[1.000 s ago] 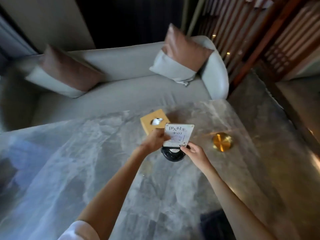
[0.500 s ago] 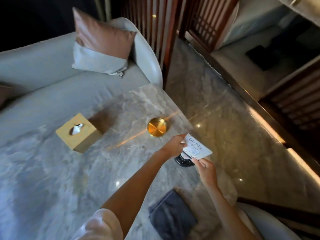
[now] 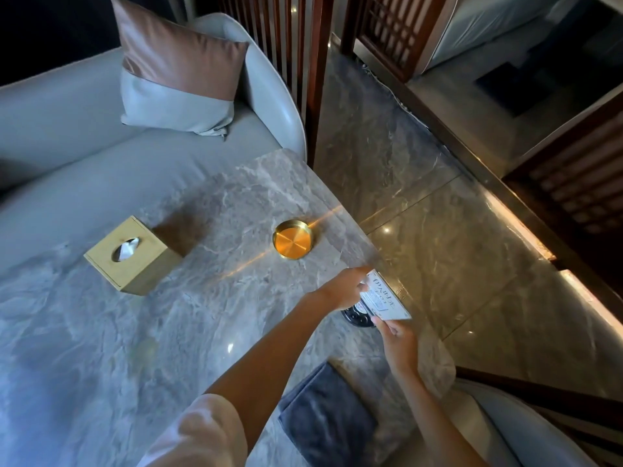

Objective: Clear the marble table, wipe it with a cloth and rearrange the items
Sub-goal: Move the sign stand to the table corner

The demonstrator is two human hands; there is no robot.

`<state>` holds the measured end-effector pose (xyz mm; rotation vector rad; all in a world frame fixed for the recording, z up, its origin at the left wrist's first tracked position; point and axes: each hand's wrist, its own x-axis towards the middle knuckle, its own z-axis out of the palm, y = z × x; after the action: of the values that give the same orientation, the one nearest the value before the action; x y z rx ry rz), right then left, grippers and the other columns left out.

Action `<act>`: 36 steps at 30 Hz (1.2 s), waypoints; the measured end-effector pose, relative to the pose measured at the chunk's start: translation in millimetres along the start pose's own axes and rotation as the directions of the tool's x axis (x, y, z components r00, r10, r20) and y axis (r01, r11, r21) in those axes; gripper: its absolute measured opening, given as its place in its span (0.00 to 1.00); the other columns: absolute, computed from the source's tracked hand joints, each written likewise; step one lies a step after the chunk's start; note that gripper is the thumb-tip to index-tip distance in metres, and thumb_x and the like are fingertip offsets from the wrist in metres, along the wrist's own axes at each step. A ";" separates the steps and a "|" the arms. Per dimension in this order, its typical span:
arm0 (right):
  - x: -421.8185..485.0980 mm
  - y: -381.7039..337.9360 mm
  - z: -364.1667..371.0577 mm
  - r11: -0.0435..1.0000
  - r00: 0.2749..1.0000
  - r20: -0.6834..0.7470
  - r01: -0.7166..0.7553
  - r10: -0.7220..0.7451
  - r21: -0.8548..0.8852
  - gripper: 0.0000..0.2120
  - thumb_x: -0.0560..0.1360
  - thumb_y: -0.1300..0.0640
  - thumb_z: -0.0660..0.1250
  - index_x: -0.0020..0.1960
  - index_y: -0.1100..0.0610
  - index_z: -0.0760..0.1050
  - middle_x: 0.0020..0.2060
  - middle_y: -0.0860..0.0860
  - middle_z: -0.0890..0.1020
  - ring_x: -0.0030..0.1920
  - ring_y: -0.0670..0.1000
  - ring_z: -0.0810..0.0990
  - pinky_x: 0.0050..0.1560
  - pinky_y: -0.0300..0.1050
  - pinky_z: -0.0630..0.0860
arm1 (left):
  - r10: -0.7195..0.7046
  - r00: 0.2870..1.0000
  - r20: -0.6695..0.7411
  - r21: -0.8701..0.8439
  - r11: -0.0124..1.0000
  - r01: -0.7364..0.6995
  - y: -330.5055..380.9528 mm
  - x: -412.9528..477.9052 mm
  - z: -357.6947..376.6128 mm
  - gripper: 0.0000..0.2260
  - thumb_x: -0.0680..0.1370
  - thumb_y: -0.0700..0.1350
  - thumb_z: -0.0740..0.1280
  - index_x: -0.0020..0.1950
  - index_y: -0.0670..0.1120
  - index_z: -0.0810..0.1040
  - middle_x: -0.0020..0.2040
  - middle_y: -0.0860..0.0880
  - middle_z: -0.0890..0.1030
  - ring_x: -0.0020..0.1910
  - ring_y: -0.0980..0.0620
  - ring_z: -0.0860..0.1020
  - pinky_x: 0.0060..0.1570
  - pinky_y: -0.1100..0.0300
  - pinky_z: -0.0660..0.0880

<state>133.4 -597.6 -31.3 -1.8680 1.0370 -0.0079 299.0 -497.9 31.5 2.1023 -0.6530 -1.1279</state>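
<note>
Both hands hold a white sign card (image 3: 386,298) with black characters, fixed on a round black base (image 3: 357,316), near the right edge of the grey marble table (image 3: 135,332). My left hand (image 3: 344,289) grips the card's far edge; my right hand (image 3: 397,342) pinches its near corner. A square wooden tissue box (image 3: 129,256) stands at the left. A round brass dish (image 3: 292,240) sits beyond the card. A folded dark grey cloth (image 3: 325,419) lies at the near edge.
A grey sofa (image 3: 84,156) with a brown and grey cushion (image 3: 178,85) runs behind the table. Polished stone floor (image 3: 438,214) lies to the right, bordered by dark wooden screens (image 3: 296,62). A pale seat (image 3: 499,426) is at the lower right.
The view swung right and the card on its base travelled from beside the tissue box to the table's right edge, still held by both hands. The grey cloth came into view.
</note>
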 end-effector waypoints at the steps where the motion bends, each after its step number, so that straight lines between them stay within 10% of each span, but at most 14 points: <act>1: -0.7 -0.9 -0.2 1.000 1.000 0.014 0.002 -0.002 0.003 0.07 0.75 0.57 0.71 0.45 0.61 0.83 0.41 0.46 0.85 0.44 0.39 0.83 0.48 0.43 0.80 | -0.002 1.000 -0.001 0.000 1.000 0.002 -0.1 0.3 0.0 0.17 0.81 0.35 0.58 0.70 0.36 0.71 0.65 0.36 0.75 0.64 0.41 0.75 0.61 0.51 0.74; 3: -3.2 -4.4 -0.9 1.000 1.000 0.029 0.009 -0.009 0.004 0.06 0.75 0.57 0.70 0.50 0.57 0.84 0.43 0.39 0.82 0.44 0.32 0.80 0.48 0.33 0.77 | -0.011 1.000 0.006 -0.005 1.000 0.011 -0.3 1.3 0.0 0.16 0.81 0.35 0.58 0.69 0.37 0.72 0.66 0.37 0.75 0.65 0.41 0.74 0.61 0.51 0.75; 11: -12.8 -11.6 5.8 0.997 0.996 0.084 -0.016 0.022 -0.070 0.01 0.76 0.52 0.67 0.46 0.47 0.78 0.40 0.41 0.79 0.41 0.39 0.76 0.48 0.43 0.75 | 0.024 1.000 -0.006 -0.089 0.996 -0.025 -7.0 -16.8 -3.4 0.26 0.80 0.34 0.60 0.77 0.49 0.61 0.71 0.41 0.72 0.69 0.43 0.72 0.66 0.49 0.73; 14: -22.2 -7.1 14.5 0.995 0.995 0.071 -0.064 0.069 -0.071 0.19 0.77 0.54 0.67 0.67 0.53 0.73 0.59 0.44 0.77 0.59 0.46 0.75 0.63 0.49 0.73 | -0.029 0.997 -0.067 -0.125 0.992 0.020 -21.3 -36.7 -10.4 0.26 0.81 0.38 0.62 0.78 0.47 0.59 0.75 0.42 0.68 0.73 0.44 0.67 0.70 0.52 0.66; 18: -51.9 -4.9 26.2 0.970 0.982 0.059 -0.169 0.182 -0.176 0.30 0.73 0.33 0.59 0.64 0.54 0.71 0.57 0.55 0.80 0.53 0.55 0.79 0.53 0.54 0.75 | -0.087 0.964 -0.250 -0.138 0.989 0.054 -61.8 -80.0 -23.0 0.18 0.82 0.44 0.62 0.73 0.43 0.70 0.71 0.43 0.73 0.70 0.46 0.71 0.70 0.56 0.65; 23: -106.4 -71.3 75.2 0.972 0.986 0.168 0.041 -0.002 -0.230 0.14 0.79 0.56 0.64 0.63 0.60 0.76 0.59 0.57 0.81 0.60 0.57 0.79 0.62 0.49 0.72 | -0.327 0.776 -0.539 -0.380 0.917 0.123 -134.8 -156.6 -48.9 0.13 0.80 0.43 0.59 0.58 0.41 0.81 0.55 0.43 0.84 0.55 0.43 0.82 0.57 0.51 0.77; 27: -104.6 -137.1 162.6 0.982 0.871 0.477 0.175 -0.121 -0.070 0.15 0.79 0.57 0.65 0.62 0.62 0.78 0.60 0.57 0.81 0.61 0.48 0.79 0.60 0.30 0.70 | -0.555 0.474 -0.684 -0.575 0.810 0.119 -190.0 -214.7 -91.6 0.11 0.79 0.40 0.59 0.55 0.43 0.80 0.50 0.42 0.85 0.51 0.41 0.82 0.52 0.51 0.77; 30: -86.3 -197.9 231.7 0.967 0.783 0.585 0.253 -0.213 0.014 0.16 0.79 0.59 0.64 0.64 0.65 0.75 0.63 0.60 0.79 0.64 0.50 0.77 0.64 0.35 0.69 | -0.629 0.299 -0.718 -0.625 0.771 0.121 -218.8 -239.5 -135.4 0.11 0.80 0.38 0.59 0.57 0.41 0.79 0.54 0.40 0.83 0.54 0.40 0.79 0.51 0.52 0.72; 36: -46.5 -274.0 328.5 0.962 0.691 0.695 0.272 -0.198 0.004 0.28 0.79 0.49 0.62 0.74 0.60 0.63 0.73 0.57 0.68 0.73 0.53 0.67 0.75 0.50 0.62 | -0.776 0.312 -0.548 -0.795 0.600 0.095 -253.4 -241.6 -192.5 0.19 0.79 0.39 0.57 0.71 0.39 0.69 0.68 0.38 0.74 0.66 0.39 0.72 0.61 0.53 0.69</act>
<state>417.7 -277.8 14.4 -1.8451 0.2678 0.5678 371.7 -105.5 50.9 1.8623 0.8771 -0.2195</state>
